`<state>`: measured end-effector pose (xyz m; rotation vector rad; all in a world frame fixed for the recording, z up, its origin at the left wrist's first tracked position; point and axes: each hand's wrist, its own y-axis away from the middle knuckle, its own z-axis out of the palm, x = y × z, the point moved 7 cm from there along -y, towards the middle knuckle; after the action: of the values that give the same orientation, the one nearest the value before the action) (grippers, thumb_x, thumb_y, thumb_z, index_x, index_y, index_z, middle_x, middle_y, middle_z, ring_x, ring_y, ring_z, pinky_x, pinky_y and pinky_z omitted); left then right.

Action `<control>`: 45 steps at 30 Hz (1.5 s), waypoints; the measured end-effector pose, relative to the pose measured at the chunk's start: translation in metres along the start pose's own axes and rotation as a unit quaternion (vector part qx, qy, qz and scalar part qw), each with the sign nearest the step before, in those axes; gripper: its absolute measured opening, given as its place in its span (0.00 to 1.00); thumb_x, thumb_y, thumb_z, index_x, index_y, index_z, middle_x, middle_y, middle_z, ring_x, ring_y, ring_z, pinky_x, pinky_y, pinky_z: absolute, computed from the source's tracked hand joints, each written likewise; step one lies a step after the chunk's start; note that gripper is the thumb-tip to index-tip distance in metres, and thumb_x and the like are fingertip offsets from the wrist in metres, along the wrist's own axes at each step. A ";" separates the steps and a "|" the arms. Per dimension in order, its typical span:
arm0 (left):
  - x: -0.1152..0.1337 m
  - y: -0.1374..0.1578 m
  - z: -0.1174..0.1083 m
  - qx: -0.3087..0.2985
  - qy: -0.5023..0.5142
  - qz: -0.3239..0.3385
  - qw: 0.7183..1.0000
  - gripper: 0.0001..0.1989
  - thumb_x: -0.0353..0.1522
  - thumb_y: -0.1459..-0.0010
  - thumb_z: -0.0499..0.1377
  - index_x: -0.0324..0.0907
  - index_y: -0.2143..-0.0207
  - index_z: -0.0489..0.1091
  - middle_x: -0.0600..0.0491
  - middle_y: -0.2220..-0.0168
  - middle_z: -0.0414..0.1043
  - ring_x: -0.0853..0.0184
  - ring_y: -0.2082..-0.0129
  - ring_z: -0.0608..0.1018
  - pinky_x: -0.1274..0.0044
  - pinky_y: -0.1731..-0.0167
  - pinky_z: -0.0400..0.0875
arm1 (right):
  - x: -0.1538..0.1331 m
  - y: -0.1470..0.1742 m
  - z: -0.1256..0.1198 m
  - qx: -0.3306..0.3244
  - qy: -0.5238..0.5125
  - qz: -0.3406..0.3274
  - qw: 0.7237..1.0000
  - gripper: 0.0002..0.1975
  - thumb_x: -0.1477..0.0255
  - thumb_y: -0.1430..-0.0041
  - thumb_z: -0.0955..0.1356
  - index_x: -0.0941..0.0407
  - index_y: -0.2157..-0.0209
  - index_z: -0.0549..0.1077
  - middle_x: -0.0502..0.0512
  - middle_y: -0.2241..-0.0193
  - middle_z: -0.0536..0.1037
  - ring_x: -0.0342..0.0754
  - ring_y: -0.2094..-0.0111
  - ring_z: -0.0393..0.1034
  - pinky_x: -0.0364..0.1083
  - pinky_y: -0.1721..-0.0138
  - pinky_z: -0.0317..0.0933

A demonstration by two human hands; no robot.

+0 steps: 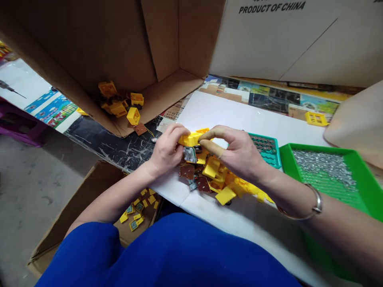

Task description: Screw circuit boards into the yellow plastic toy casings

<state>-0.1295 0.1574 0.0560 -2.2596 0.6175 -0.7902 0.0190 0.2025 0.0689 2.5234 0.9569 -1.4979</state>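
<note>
My left hand (168,150) is closed round the left end of a small yellow plastic housing (190,138), above a pile on the white work surface. My right hand (239,150), with pale finger covers on thumb and forefinger, pinches at the housing's right side; what lies between those fingertips is partly hidden. Just below hangs or lies a grey part (190,154) with a dark round piece beside it; I cannot tell whether it is attached. The pile holds yellow plastic pieces (212,167) and brown circuit boards (204,184) with thin wires.
A cardboard box (161,93) on its side holds yellow assemblies (118,108). Right of my hands are a teal tray (278,153) of small metal parts and a green bin (363,175) of screws. Below left, an open carton (68,223) contains yellow pieces. A yellow frame (316,118) lies far right.
</note>
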 end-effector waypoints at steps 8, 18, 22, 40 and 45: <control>-0.028 -0.009 -0.022 -0.063 0.106 -0.087 0.988 0.18 0.25 0.44 0.55 0.45 0.51 0.68 0.46 0.49 0.72 0.60 0.49 0.76 0.68 0.52 0.74 | 0.004 -0.005 -0.012 0.068 0.031 0.002 0.997 0.06 0.69 0.40 0.68 0.54 0.64 0.78 0.54 0.64 0.80 0.50 0.60 0.74 0.52 0.54 0.68; -0.122 0.005 -0.068 -0.028 -0.215 -0.223 0.950 0.17 0.27 0.50 0.58 0.43 0.56 0.72 0.47 0.61 0.79 0.56 0.60 0.80 0.66 0.57 0.73 | -0.001 -0.003 -0.002 0.045 0.004 -0.031 0.998 0.06 0.72 0.39 0.68 0.54 0.63 0.79 0.55 0.63 0.79 0.48 0.61 0.75 0.51 0.56 0.69; -0.073 -0.002 -0.053 0.066 0.030 -0.142 0.987 0.09 0.26 0.44 0.57 0.43 0.60 0.70 0.49 0.55 0.79 0.65 0.56 0.80 0.73 0.57 0.75 | -0.002 -0.003 -0.002 0.044 0.005 -0.028 0.999 0.06 0.72 0.39 0.68 0.54 0.63 0.79 0.55 0.62 0.80 0.49 0.60 0.75 0.52 0.55 0.69; -0.017 0.000 -0.019 0.067 0.218 -0.009 0.974 0.10 0.26 0.41 0.61 0.47 0.58 0.70 0.49 0.51 0.76 0.63 0.53 0.78 0.72 0.59 0.75 | 0.003 0.000 0.019 -0.039 -0.349 0.151 0.924 0.14 0.73 0.41 0.69 0.56 0.52 0.71 0.49 0.65 0.79 0.42 0.65 0.74 0.44 0.62 0.71; -0.019 0.002 -0.017 0.069 0.253 -0.052 0.964 0.08 0.29 0.42 0.64 0.46 0.60 0.70 0.48 0.52 0.76 0.64 0.54 0.78 0.73 0.59 0.75 | 0.002 0.001 0.021 -0.038 -0.334 0.153 0.929 0.15 0.73 0.41 0.69 0.56 0.52 0.71 0.49 0.67 0.78 0.41 0.67 0.72 0.44 0.62 0.69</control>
<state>-0.1545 0.1605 0.0578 -1.9777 0.6498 -1.4402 0.0038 0.1954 0.0556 1.7675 0.4717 -1.9424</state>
